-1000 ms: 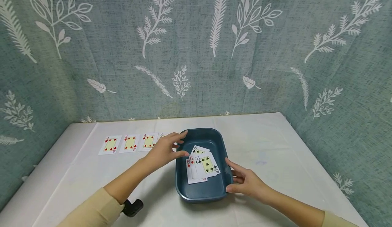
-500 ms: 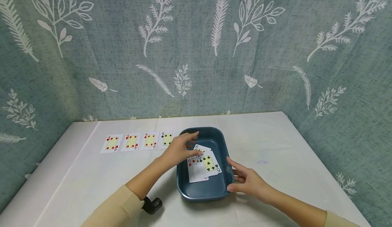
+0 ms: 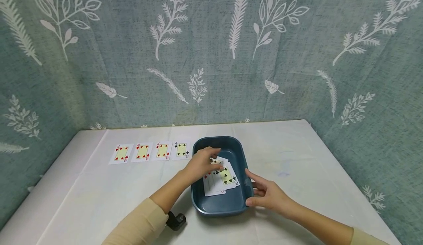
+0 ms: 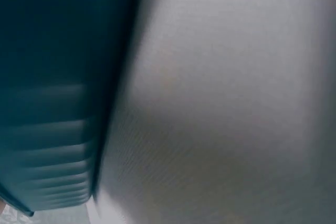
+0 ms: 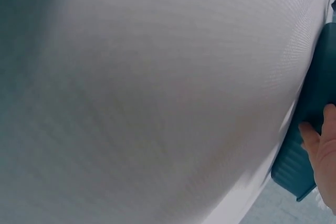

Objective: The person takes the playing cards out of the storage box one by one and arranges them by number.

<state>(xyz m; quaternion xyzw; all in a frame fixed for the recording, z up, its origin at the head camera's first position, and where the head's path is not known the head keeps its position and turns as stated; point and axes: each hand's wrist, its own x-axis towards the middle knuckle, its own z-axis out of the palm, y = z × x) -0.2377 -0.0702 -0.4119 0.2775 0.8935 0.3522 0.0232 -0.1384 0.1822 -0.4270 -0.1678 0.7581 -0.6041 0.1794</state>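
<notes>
A dark blue plastic tub [image 3: 219, 204] stands on the white cloth, several playing cards overlapping inside it. The five of clubs [image 3: 228, 177] lies uppermost, and the cards beneath are partly hidden. My left hand [image 3: 199, 165] reaches over the tub's left rim, thumb and fingers spread apart just above the cards. At the tub's right side my right hand [image 3: 269, 198] rests its fingertips and thumb against the rim and outer wall. In the right wrist view, fingers [image 5: 311, 137] touch the outside of the tub. The left wrist view shows the tub's outer wall [image 4: 47, 103], with the left hand out of sight.
To the left of the tub, several fours lie face up in a row: the four of spades [image 3: 181, 150] is nearest it, then more fours with red suits [image 3: 143, 152]. A black device [image 3: 176, 221] sits at the left wrist. Patterned curtain [image 3: 211, 54] encloses the table's back and sides.
My left hand has moved right, from the tub's left rim to over the cards, uncovering the four of spades. The right hand stays at the tub's side.
</notes>
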